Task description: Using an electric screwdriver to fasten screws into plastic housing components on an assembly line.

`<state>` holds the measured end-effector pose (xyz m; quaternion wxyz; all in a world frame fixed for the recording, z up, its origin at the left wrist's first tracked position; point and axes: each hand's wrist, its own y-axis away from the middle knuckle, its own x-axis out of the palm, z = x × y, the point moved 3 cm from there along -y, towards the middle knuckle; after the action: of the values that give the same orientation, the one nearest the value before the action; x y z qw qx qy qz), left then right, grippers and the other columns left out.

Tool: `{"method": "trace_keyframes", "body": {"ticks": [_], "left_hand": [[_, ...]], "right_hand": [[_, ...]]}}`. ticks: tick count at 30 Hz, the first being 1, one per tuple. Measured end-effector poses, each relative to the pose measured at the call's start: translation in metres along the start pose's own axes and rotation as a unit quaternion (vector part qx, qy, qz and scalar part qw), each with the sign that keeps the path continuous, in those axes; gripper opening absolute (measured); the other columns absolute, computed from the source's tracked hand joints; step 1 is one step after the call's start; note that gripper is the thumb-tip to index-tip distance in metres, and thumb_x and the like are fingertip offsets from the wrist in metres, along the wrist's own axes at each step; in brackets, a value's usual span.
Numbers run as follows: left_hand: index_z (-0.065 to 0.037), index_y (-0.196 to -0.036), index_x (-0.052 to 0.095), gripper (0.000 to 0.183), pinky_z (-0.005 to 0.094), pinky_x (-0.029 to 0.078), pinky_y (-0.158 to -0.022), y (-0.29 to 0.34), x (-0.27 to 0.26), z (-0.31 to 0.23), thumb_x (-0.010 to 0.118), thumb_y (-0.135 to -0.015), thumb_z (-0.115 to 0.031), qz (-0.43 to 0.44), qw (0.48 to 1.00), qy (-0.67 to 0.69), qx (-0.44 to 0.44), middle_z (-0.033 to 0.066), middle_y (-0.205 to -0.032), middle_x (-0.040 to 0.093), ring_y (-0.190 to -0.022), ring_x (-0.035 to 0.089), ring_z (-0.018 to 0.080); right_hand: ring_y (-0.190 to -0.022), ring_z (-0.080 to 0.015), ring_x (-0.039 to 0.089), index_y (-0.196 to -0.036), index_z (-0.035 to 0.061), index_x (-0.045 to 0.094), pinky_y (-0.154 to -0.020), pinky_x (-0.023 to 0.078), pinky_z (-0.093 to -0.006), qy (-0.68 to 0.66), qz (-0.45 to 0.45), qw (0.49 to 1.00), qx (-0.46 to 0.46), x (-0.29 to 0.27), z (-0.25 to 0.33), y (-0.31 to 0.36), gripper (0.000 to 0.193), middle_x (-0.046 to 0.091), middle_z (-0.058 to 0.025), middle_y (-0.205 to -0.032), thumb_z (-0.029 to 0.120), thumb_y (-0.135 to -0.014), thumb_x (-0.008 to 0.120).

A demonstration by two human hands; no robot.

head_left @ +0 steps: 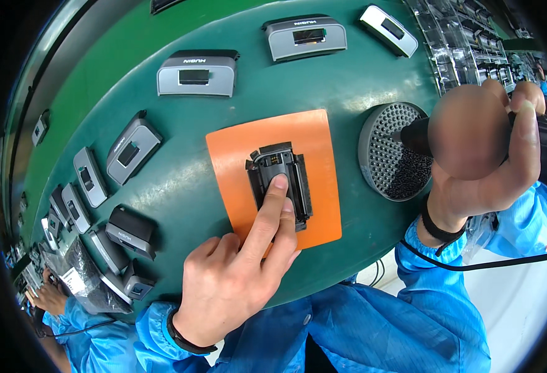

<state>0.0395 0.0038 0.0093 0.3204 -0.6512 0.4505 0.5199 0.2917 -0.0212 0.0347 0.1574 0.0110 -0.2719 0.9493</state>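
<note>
A black plastic housing (295, 186) with a slot down its middle lies on an orange mat (324, 146). My left hand (230, 289) holds it down: two fingertips press on its top, the other fingers are partly curled. At the right, my right hand (494, 180) is wrapped round a dark handheld tool that looks like an electric screwdriver (418, 137). Part of that tool and hand is blurred. Its thin tip reaches over a round grey dish (365, 158), whose floor has rows of small holes. Many small black screws (410, 174) lie heaped in the dish.
Several grey-and-black device covers (197, 78) stand around the green table (180, 161), at its back and left. A clear plastic bag (93, 283) lies at lower left, near another person's hand (50, 298). Clear trays (450, 43) stand at far right. A black cable (503, 265) runs below my right wrist.
</note>
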Motion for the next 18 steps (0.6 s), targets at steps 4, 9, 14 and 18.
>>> {"method": "trace_keyframes", "body": {"ticks": [4,9,14,18], "left_hand": [[0.000,-0.115,0.069,0.053,0.0247,0.053,-0.055,-0.001,-0.001,0.000,0.082,-0.073,-0.030,-0.005,1.000,0.004,-0.001,0.0150,-0.139,0.060,-0.063,0.067,0.0150],[-0.001,-0.112,0.068,0.051,0.0255,0.054,-0.058,0.003,0.001,0.000,0.082,-0.072,-0.030,-0.011,1.000,-0.010,0.007,0.0135,-0.140,0.060,-0.065,0.067,0.0154],[-0.003,-0.114,0.066,0.051,0.0255,0.053,-0.058,0.006,0.002,0.002,0.082,-0.072,-0.029,-0.017,1.000,-0.012,0.001,0.0114,-0.141,0.059,-0.062,0.065,0.0126],[-0.005,-0.117,0.065,0.052,0.0253,0.051,-0.058,0.008,0.004,0.000,0.081,-0.074,-0.030,-0.020,0.999,-0.034,0.009,0.0094,-0.144,0.056,-0.057,0.060,0.0115]], "right_hand": [[-0.045,-0.0079,0.036,-0.105,0.0094,0.049,-0.046,0.035,-0.0262,0.007,0.002,1.000,0.002,0.001,0.000,0.000,0.015,0.038,0.0021,-0.060,0.021,-0.104,0.040],[-0.045,-0.0083,0.034,-0.103,0.0096,0.048,-0.046,0.034,-0.0263,0.018,-0.035,0.999,-0.016,0.010,-0.004,0.004,0.014,0.038,0.0019,-0.060,0.021,-0.104,0.040],[-0.045,-0.0086,0.034,-0.098,0.0097,0.049,-0.045,0.033,-0.0275,0.083,-0.110,0.990,0.004,0.020,-0.002,0.005,0.010,0.037,0.0019,-0.059,0.017,-0.104,0.045],[-0.048,-0.0058,0.034,-0.095,0.0070,0.053,-0.047,0.032,-0.0245,-0.018,-0.071,0.997,-0.023,0.014,0.032,-0.005,0.014,0.036,0.0040,-0.060,0.018,-0.102,0.049]]}}
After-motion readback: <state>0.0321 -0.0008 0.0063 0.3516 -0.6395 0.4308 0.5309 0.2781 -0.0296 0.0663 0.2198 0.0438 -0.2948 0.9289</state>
